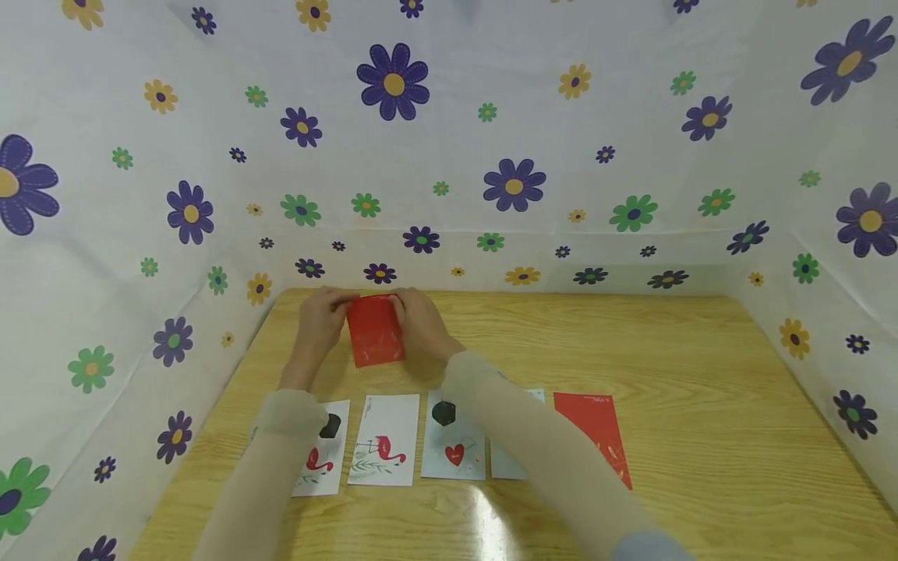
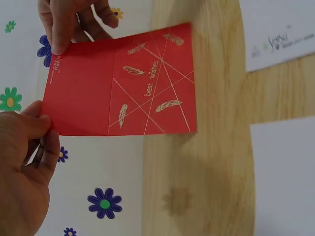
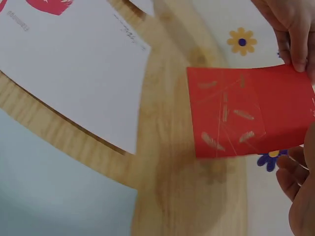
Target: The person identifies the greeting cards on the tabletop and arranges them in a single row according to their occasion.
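A red greeting card (image 1: 377,335) with gold feathers, crossing lines and the words "best wishes" is held above the far left of the table. My left hand (image 1: 323,318) pinches its far left corner between thumb and fingers. At the far right corner my right hand (image 1: 421,318) pinches it too, thumb on top. The left wrist view shows the printed face of the card (image 2: 152,83) and both hands at its plain end. In the right wrist view the right hand (image 3: 300,182) is partly cut off by the frame edge.
Nearer me lies a row of cards: a flamingo card (image 1: 384,444), another flamingo card (image 1: 330,460) partly under my left sleeve, a pale blue heart card (image 1: 454,444), a second pale blue card (image 1: 507,463) and a red card (image 1: 589,413). Flower-printed cloth (image 1: 449,140) walls the table.
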### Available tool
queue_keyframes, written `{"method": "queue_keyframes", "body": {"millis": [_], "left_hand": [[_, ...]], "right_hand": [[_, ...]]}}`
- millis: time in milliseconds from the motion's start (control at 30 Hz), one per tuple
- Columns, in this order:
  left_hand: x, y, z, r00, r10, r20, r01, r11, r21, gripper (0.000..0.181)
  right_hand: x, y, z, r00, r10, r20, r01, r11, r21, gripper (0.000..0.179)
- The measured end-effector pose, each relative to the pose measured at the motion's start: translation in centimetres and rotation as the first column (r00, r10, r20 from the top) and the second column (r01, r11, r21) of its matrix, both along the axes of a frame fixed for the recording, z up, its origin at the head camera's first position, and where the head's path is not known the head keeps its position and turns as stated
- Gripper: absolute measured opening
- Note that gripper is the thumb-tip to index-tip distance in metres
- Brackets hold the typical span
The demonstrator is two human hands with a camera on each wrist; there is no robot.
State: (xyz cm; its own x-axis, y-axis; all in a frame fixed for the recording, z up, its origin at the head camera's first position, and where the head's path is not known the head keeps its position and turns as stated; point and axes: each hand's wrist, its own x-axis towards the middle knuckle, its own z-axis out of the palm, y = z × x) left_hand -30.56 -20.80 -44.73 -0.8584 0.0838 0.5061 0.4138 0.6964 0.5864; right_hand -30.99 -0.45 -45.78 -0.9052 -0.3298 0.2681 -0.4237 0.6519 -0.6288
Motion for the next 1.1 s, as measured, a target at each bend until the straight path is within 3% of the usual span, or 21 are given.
{"method": "queue_keyframes", "body": {"millis": [200,400,633,733,900,1000,1100], "left_hand": [[0.3,1.4,1.3,0.999,0.003,-0.032,-0.001,0.999,0.04,0.016],[0.9,3.0,2.7,1.0,0.012,0.005,-0.013,0.992,0.122,0.016],[1.8,4.9,3.9,0.995,-0.056,0.082,0.033,0.963,0.267,0.02],[2.1,5.9,4.5,0.983,-0.112,0.144,0.059,0.942,0.329,0.024],[2.6,7.3,5.5,0.947,-0.206,0.245,0.096,0.913,0.396,0.026],[3.0,8.2,6.0,0.93,-0.241,0.279,0.109,0.903,0.416,0.025],[3.4,9.1,6.4,0.92,-0.253,0.299,0.116,0.906,0.408,0.025]], "right_hand": [[-0.3,1.6,1.9,0.998,-0.029,-0.052,0.018,0.978,-0.206,0.027],[0.0,3.7,3.3,0.993,-0.022,-0.119,-0.016,0.95,-0.313,0.021],[0.9,6.9,4.4,0.992,0.013,-0.122,-0.065,0.9,-0.431,0.019],[1.5,8.5,4.8,0.992,0.023,-0.121,-0.076,0.891,-0.448,0.018],[2.6,10.9,5.5,0.993,0.029,-0.116,-0.081,0.88,-0.467,0.017],[3.2,12.2,6.0,0.994,0.035,-0.106,-0.082,0.874,-0.478,0.017],[3.8,13.3,6.5,0.995,0.041,-0.095,-0.081,0.877,-0.473,0.016]]}}
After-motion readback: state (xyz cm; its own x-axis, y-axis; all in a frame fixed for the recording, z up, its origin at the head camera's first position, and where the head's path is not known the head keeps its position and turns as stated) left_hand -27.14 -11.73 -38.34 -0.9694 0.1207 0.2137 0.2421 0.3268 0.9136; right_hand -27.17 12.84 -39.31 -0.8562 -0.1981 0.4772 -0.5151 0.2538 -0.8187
